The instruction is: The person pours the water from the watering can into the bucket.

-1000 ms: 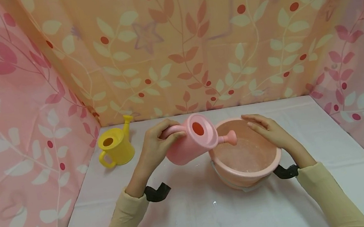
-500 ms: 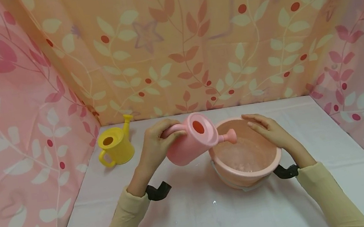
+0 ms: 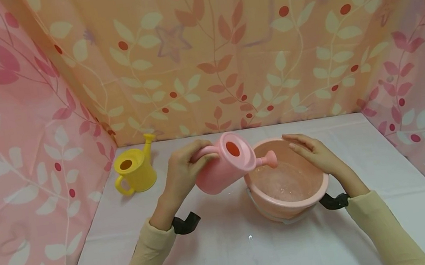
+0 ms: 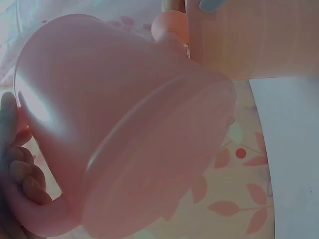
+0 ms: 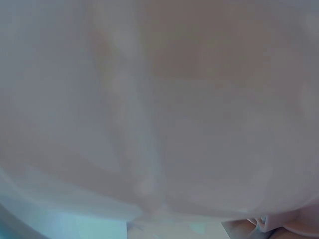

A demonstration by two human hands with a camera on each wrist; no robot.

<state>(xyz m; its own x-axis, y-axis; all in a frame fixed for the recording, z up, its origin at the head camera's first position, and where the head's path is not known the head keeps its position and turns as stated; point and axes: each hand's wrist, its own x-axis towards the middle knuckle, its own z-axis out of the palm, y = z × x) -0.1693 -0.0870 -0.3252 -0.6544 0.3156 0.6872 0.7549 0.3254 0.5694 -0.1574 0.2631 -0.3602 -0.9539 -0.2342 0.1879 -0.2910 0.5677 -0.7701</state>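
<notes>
In the head view my left hand [image 3: 185, 168] grips the handle of a pink watering can [image 3: 218, 174]. The can tilts to the right, and its sprinkler head [image 3: 268, 160] hangs over the near left inside of a peach-pink bucket [image 3: 294, 205]. Water in the bucket shows small ripples and bubbles. Across the bucket's right rim rests my right hand [image 3: 317, 154], fingers straight. The left wrist view shows the can's underside [image 4: 159, 164] with fingers [image 4: 30, 174] curled round its handle. Blurred bucket wall [image 5: 214, 139] fills most of the right wrist view.
A yellow watering can [image 3: 136, 172] stands upright at the back left of the white-covered table [image 3: 230, 261]. A few drops of water [image 3: 250, 237] lie near the front. Floral curtains [image 3: 202, 61] enclose the back and both sides.
The pink watering can stays tilted over the bucket, shifted very slightly to the right. Ripples and bubbles on the water have grown plainer. My right hand stays on the rim.
</notes>
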